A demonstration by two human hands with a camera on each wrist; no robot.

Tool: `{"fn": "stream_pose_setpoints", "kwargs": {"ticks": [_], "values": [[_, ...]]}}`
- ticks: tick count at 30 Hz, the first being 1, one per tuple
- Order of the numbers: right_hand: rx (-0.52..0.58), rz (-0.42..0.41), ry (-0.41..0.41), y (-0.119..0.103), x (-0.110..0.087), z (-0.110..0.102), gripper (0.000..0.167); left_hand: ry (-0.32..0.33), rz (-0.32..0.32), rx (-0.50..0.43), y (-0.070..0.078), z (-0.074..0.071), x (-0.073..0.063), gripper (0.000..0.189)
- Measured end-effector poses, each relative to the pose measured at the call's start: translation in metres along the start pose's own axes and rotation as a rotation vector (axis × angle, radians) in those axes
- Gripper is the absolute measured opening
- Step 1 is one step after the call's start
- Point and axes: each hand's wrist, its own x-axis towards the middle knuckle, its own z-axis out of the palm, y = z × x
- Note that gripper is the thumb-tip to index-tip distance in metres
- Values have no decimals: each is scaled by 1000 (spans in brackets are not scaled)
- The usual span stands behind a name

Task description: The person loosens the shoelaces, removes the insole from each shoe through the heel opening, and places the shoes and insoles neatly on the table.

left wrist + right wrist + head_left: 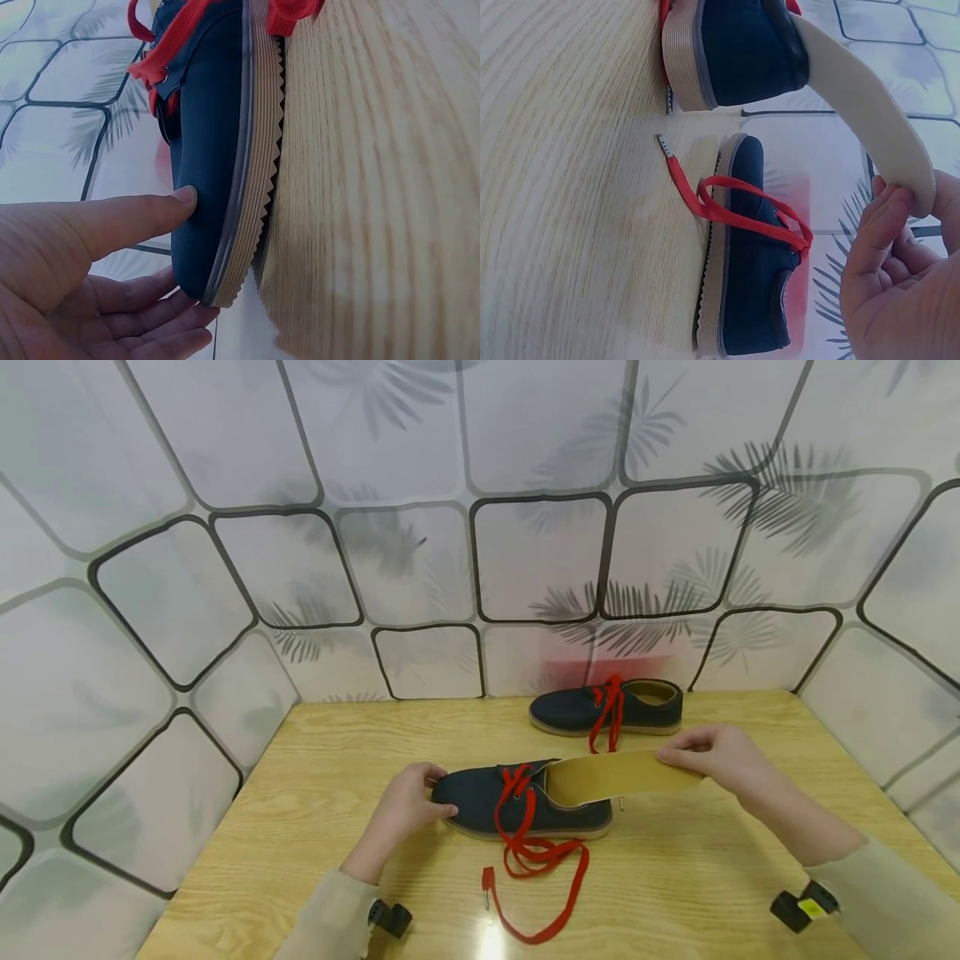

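Note:
A dark blue shoe (480, 797) with a tan ridged sole and red laces (525, 835) lies in the middle of the table, its toe to the left. My left hand (408, 800) holds it round the toe; in the left wrist view the thumb (150, 217) presses on the upper. A yellowish insole (600, 774) runs from the shoe's opening out to the right, its front part hidden inside. Its heel end is pinched between the thumb and fingers of my right hand (720, 760). In the right wrist view the insole (870, 105) bends, pale underside showing.
Behind, near the back wall, a second blue shoe (570, 710) stands with red laces tied over its front. The loose lace of the near shoe trails across the wooden table (337, 735) towards the front. Patterned walls (420, 568) enclose the back and sides.

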Motion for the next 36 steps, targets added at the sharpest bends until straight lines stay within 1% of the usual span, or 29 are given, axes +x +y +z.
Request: {"fn": "stream_pose_setpoints", "kwargs": {"ticks": [4, 15, 28, 36], "values": [[9, -5, -2, 2, -1, -2, 30, -2, 0, -1, 0, 0, 0, 51], [7, 25, 0, 5, -6, -11, 33, -2, -6, 1, 2, 0, -1, 52], [-38, 32, 11, 7, -10, -17, 35, -4, 3, 1, 0, 1, -2, 52], [-32, 32, 4, 7, -11, -20, 33, -7, 5, 18, 3, -1, -2, 53]]}}
